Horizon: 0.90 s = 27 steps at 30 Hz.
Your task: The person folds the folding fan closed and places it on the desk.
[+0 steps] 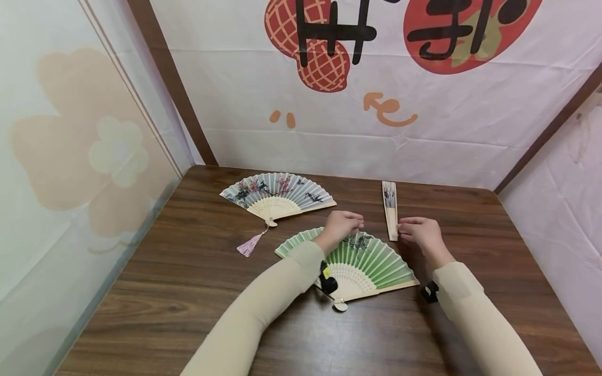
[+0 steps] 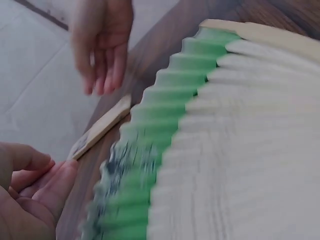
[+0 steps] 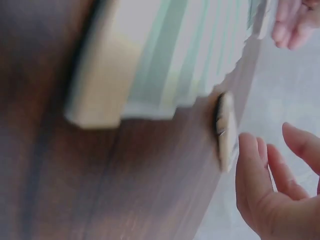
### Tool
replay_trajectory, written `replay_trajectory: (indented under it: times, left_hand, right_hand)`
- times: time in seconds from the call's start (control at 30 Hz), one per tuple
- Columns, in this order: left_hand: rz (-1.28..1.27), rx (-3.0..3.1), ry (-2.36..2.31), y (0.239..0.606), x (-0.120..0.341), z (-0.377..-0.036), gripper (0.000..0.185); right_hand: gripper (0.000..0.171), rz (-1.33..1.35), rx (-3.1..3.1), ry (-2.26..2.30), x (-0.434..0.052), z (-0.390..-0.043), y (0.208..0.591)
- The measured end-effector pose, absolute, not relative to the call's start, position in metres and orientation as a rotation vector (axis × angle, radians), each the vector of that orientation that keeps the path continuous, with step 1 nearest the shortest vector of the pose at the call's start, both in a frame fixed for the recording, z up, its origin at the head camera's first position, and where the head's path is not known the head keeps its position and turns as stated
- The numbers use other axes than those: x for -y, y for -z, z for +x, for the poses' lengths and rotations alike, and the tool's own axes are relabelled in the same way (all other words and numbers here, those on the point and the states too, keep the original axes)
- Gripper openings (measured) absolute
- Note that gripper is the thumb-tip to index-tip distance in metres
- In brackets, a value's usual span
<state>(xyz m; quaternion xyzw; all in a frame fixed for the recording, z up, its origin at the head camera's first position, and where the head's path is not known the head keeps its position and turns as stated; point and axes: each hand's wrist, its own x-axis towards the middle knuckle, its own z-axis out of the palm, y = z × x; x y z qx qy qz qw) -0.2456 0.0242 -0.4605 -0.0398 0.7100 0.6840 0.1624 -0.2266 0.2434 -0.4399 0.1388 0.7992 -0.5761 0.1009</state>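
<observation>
A spread green folding fan [image 1: 385,263] lies on the table, its pivot toward the person. Over its upper edge hovers my left hand [image 1: 342,225], fingers loosely bent and holding nothing; part of the fan is hidden under that hand and sleeve. To the right, a folded fan [image 1: 390,209] with pale ribs lies nearly lengthwise. My right hand [image 1: 423,234] is beside its near end, fingertips close to it. In the right wrist view the fingers of the right hand [image 3: 272,195] are relaxed and spread from the thumb, with nothing between them.
Behind the green fan lies another spread fan [image 1: 282,196], grey-blue with flowers, its pink tassel [image 1: 249,245] trailing toward the left. The wooden table [image 1: 188,292] meets a printed cloth wall [image 1: 226,78] at the back, with cloth panels on both sides.
</observation>
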Motion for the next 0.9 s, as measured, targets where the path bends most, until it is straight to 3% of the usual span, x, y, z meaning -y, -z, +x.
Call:
replay_trajectory:
  times: [0.6, 0.8, 0.9]
  left_hand:
    - [-0.052, -2.247, -1.811, 0.46, 0.053, -0.229, 0.03]
    - [-0.046, -2.363, -1.735, 0.463, 0.074, -0.227, 0.03]
    - [-0.052, -2.387, -1.717, 0.465, 0.087, -0.225, 0.032]
  right_hand:
    - [0.047, 0.223, -1.896, 1.921, -0.228, -0.184, 0.443]
    - [0.016, 0.22, -1.697, 1.954, -0.227, -0.172, 0.448]
    - [0.014, 0.2, -1.649, 1.923, -0.226, -0.163, 0.449]
